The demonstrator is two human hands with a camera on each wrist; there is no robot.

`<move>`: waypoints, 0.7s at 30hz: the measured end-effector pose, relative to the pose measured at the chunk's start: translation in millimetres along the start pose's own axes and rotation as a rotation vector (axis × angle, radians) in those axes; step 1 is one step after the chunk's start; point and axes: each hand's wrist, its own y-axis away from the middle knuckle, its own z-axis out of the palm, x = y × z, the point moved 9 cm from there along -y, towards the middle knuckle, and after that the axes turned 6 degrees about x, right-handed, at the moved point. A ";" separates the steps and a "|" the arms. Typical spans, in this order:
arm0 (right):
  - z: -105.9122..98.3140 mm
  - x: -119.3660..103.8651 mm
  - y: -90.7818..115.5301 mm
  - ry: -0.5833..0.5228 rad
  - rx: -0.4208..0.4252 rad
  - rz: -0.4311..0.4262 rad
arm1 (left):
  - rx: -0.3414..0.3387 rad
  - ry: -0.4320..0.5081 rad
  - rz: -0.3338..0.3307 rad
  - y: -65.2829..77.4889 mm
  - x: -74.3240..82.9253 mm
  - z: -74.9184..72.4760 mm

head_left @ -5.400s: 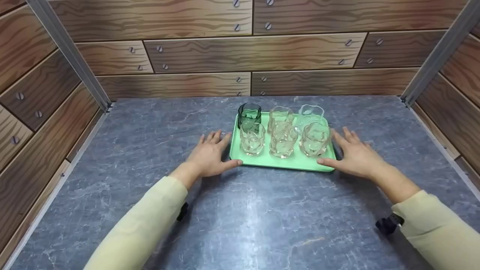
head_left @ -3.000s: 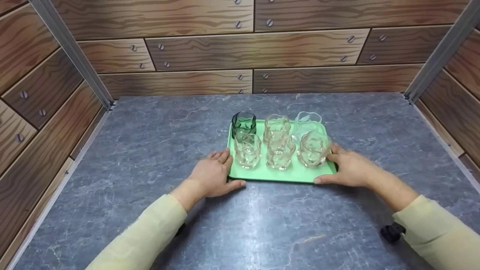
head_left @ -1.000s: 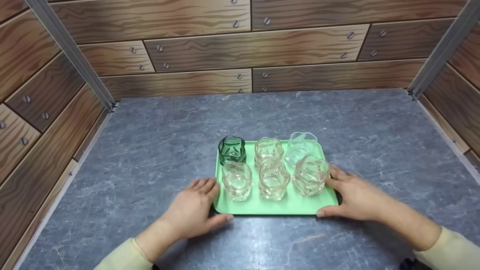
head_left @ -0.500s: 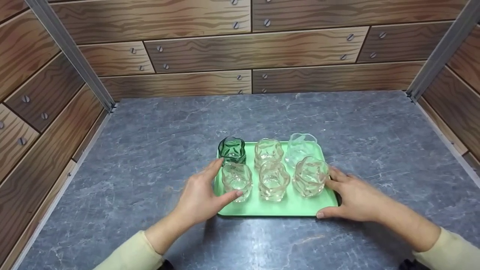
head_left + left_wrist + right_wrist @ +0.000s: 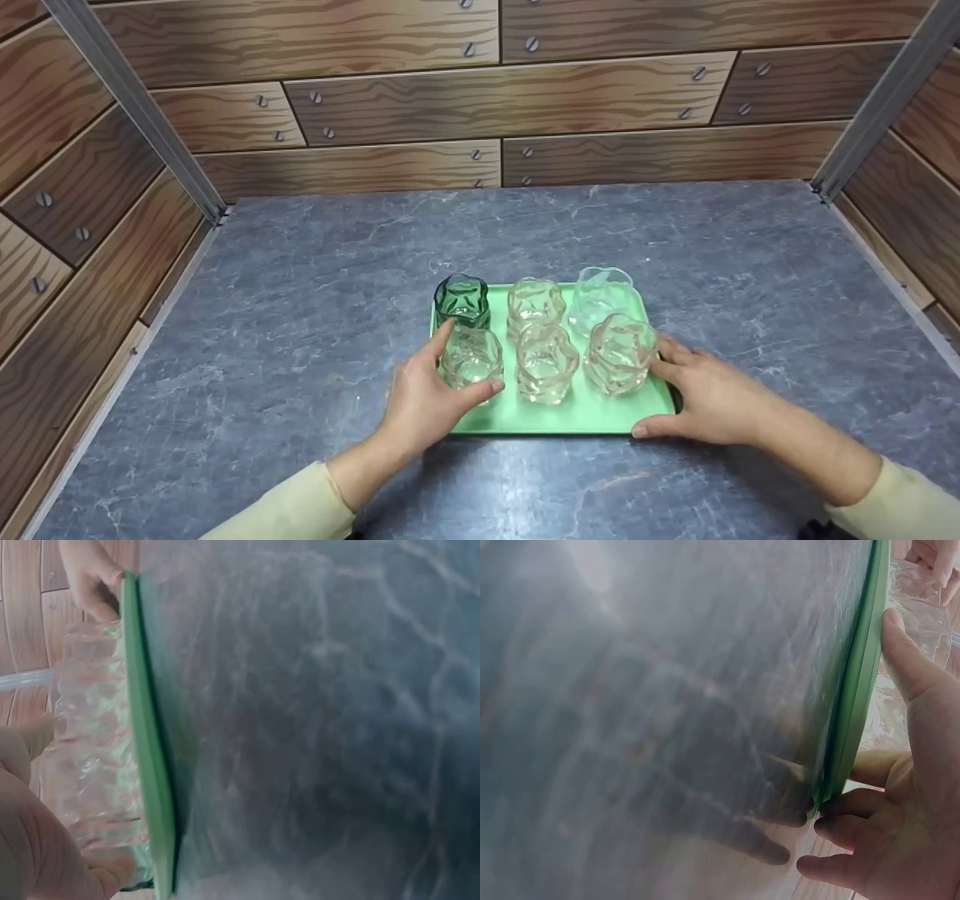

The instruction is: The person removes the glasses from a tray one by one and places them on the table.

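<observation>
A green tray carries several wavy drinking glasses. My left hand is spread around the front-left clear glass, index finger at its left rear side and thumb across its front. In the left wrist view its thumb and fingers flank that glass. My right hand holds the tray's front-right corner, thumb on the front edge and fingers along the right side. The right wrist view shows the thumb against the tray rim.
Behind the front-left glass stands a dark green glass. Clear glasses stand at front middle and back middle, with a bluish one at back right. Close to my right fingers is the front-right glass. Wood-patterned walls enclose the grey table.
The tray has come toward me with its glasses. My left hand has since left the tray's left edge and moved right, around the front-left glass. My right hand stays at the tray corner.
</observation>
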 end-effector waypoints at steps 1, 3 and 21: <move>-0.1 -0.2 0.0 -0.001 0.002 -0.001 | 0.010 0.014 -0.006 -0.1 -0.8 0.7; -0.2 -0.2 0.0 -0.001 0.003 0.000 | 0.032 0.035 -0.009 -0.6 -1.5 1.0; 0.3 0.4 -0.4 0.000 -0.009 0.001 | 0.085 0.172 -0.025 -5.6 -6.3 -8.9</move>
